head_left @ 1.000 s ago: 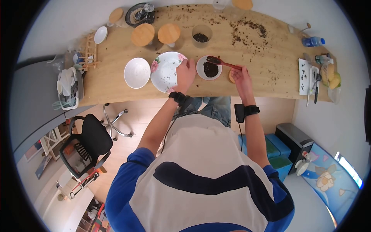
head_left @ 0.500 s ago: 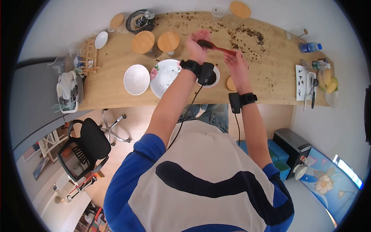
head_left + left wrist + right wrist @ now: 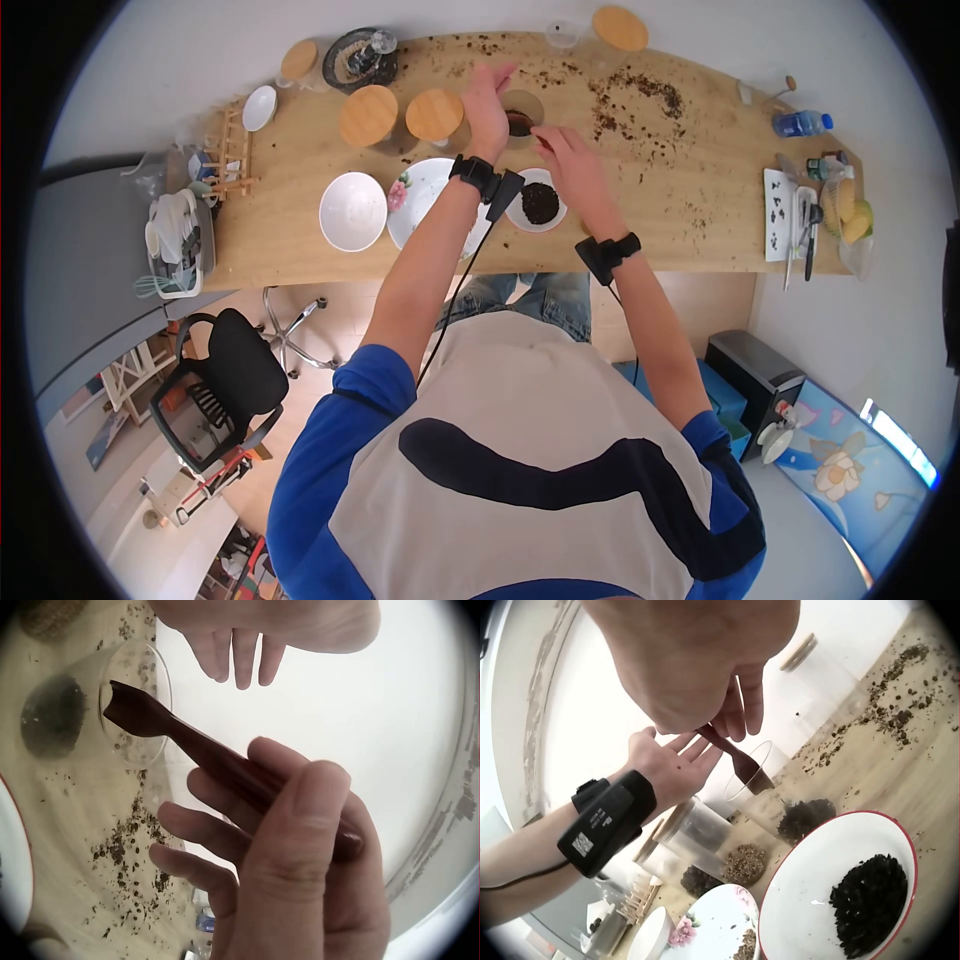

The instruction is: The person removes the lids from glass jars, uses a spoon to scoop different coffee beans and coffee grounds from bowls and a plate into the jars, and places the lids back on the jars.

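My right hand (image 3: 580, 175) pinches the handle of a dark red-brown scoop (image 3: 217, 754) between thumb and fingers. The scoop's head tilts down at the mouth of a clear glass jar (image 3: 525, 103), which has dark, soil-like bits (image 3: 806, 819) at its bottom. Beside the jar, to its left, my left hand (image 3: 486, 115) is held up with fingers extended; a small dark speck shows on its palm in the right wrist view. Nearer me stands a red-rimmed white bowl (image 3: 795, 900) with a heap of dark bits (image 3: 870, 904).
A flowered plate (image 3: 409, 215) and a white bowl (image 3: 352, 212) stand to the left. Wooden-lidded jars (image 3: 369, 115) are close to my left hand. Dark crumbs (image 3: 640, 100) lie scattered on the table's right half. Along the right edge are a white tray (image 3: 776, 240) and a blue-labelled bottle (image 3: 802, 123).
The scoop went from over the red-rimmed bowl, loaded, to the jar's mouth, and its head now tips down. My left hand left the flowered plate, passed under the scoop, and shifted left.
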`<state>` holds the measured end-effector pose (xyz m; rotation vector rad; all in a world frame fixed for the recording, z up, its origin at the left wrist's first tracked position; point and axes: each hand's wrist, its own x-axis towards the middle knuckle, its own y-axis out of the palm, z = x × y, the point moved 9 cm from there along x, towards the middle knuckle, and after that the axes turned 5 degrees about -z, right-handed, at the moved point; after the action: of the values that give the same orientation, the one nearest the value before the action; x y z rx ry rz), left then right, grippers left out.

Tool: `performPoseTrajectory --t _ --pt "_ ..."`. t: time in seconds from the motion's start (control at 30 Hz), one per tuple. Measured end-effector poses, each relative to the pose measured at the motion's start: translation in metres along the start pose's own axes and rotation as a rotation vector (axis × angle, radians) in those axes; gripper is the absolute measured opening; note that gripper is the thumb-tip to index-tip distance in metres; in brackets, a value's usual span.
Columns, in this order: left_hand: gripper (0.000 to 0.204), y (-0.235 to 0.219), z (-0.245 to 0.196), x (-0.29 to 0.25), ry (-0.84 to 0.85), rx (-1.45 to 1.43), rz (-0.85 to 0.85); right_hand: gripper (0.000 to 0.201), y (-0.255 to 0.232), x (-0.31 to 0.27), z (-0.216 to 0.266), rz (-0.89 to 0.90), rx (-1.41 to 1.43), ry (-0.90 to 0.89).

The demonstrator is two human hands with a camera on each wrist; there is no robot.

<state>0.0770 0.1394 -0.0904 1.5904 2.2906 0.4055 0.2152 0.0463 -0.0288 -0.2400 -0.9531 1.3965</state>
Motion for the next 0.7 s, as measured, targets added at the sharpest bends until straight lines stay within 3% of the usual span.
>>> performPoseTrajectory --t 0.07,0.1,0.17,0.2,0.23,0.27,0.3,0.33,0.37,0.4,0.43,0.47,0.57,0.7 --pt "0.043 -0.002 -0.011 -0.010 0.042 0.075 0.023 0.022 0.001 -0.004 0.007 0.004 0.025 -0.043" --pt "0.039 -0.010 -0.007 -0.015 -0.046 0.061 -0.022 0.022 0.001 -0.009 0.008 0.005 0.028 -0.040" --pt "0.035 -0.025 -0.006 -0.028 -0.133 0.047 -0.072 0.018 -0.026 -0.030 -0.021 -0.259 0.194 0.292" --pt "0.032 -0.037 0.004 -0.038 -0.245 -0.009 -0.123 0.018 -0.029 -0.041 -0.018 -0.255 0.195 0.295" --pt "0.029 -0.048 0.015 -0.048 -0.358 -0.066 -0.172 0.017 -0.036 -0.059 -0.031 -0.339 0.302 0.475" --pt "0.029 -0.056 0.020 -0.055 -0.362 -0.066 -0.172 0.016 -0.040 -0.080 -0.044 -0.423 0.408 0.655" --pt "0.027 -0.054 0.045 -0.070 -0.596 -0.185 -0.094 0.016 -0.043 -0.091 -0.046 -0.422 0.405 0.656" --pt "0.025 -0.052 0.065 -0.089 -0.827 -0.305 -0.014 0.015 -0.043 -0.091 -0.035 -0.323 0.243 0.472" --pt "0.025 -0.066 0.072 -0.094 -0.827 -0.306 -0.016 0.015 -0.039 -0.090 -0.020 -0.222 0.085 0.286" --pt "0.024 -0.063 0.082 -0.115 -1.017 -0.365 0.169 0.015 -0.039 -0.091 -0.018 -0.220 0.086 0.286" --pt "0.024 -0.059 0.089 -0.139 -1.203 -0.422 0.361 0.016 -0.033 -0.088 -0.006 -0.127 0.011 0.151" --pt "0.024 -0.064 0.088 -0.147 -1.204 -0.423 0.362 0.018 -0.026 -0.087 0.006 -0.034 -0.065 0.016" --pt "0.023 -0.096 0.097 -0.173 -1.258 0.117 0.433 0.022 -0.014 -0.091 0.018 0.080 -0.163 -0.134" --pt "0.030 -0.102 0.106 -0.201 -1.384 0.124 0.365 0.022 -0.003 -0.103 0.019 0.211 -0.164 -0.174"
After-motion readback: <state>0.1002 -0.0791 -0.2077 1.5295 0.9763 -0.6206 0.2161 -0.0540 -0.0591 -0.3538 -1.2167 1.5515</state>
